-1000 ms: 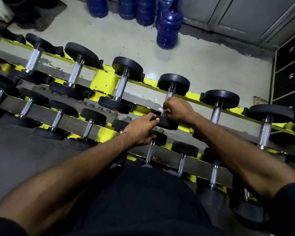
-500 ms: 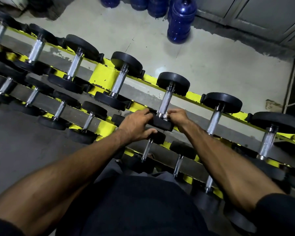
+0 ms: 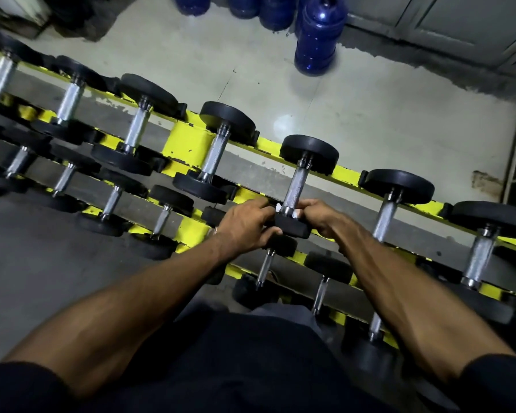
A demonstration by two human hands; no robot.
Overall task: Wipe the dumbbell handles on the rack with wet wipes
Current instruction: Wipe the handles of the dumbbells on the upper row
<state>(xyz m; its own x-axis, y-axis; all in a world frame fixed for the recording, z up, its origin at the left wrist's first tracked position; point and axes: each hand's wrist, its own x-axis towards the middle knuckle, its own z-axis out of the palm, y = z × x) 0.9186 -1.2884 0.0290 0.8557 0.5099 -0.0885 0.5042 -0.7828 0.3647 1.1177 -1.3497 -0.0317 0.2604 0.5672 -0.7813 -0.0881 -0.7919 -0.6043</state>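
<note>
1. Two hands meet at one dumbbell (image 3: 309, 153) on the upper tier of a yellow rack (image 3: 188, 144).
2. The left hand (image 3: 245, 231) curls round the dumbbell's near black head, thumb on its near side.
3. The right hand (image 3: 320, 217) pinches a white wet wipe (image 3: 295, 215) against the near end of the knurled handle (image 3: 295, 183). Most of the handle lies bare beyond the fingers.
4. Neighbouring dumbbells (image 3: 213, 156) sit well apart on either side, leaving open gaps beside the handle.
5. A lower tier of smaller dumbbells (image 3: 264, 269) lies just under the wrists. Blue water jugs (image 3: 319, 40) stand on the floor beyond the rack.
</note>
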